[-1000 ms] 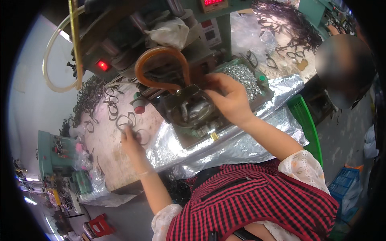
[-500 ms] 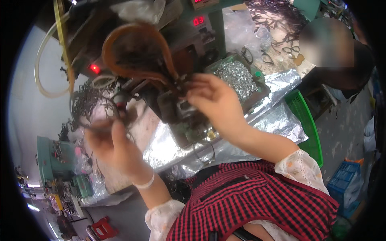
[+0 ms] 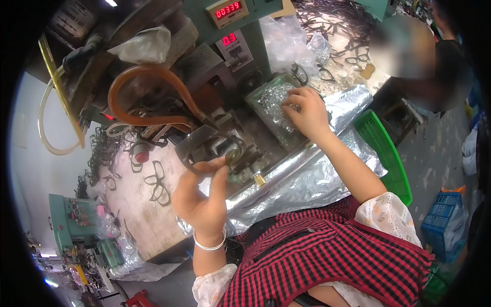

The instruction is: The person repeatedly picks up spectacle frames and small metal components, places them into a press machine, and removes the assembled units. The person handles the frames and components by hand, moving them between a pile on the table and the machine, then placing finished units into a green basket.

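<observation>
At the front of a bench machine (image 3: 207, 84), my left hand (image 3: 202, 199) pinches a dark eyeglass frame (image 3: 185, 160) between thumb and fingers. The frame is held up by the machine's metal working parts; whether it touches them I cannot tell. My right hand (image 3: 309, 113) is over a greenish tray (image 3: 262, 97) heaped with small shiny metal pieces (image 3: 276, 105). Its thumb and fingertips are drawn together at the heap, and anything between them is too small to make out. A thick orange-brown hose (image 3: 115, 92) loops above my left hand.
Several dark eyeglass frames (image 3: 159, 192) lie on the bench at left. Silver foil (image 3: 302, 169) covers the front edge. A green basket (image 3: 386, 158) stands at right, with a blue crate (image 3: 442, 225) on the floor. Another person (image 3: 442, 77) is at far right.
My left hand has moved right, bringing the eyeglass frame to the machine. My right hand has left the machine for the tray of metal pieces. The view has shifted slightly.
</observation>
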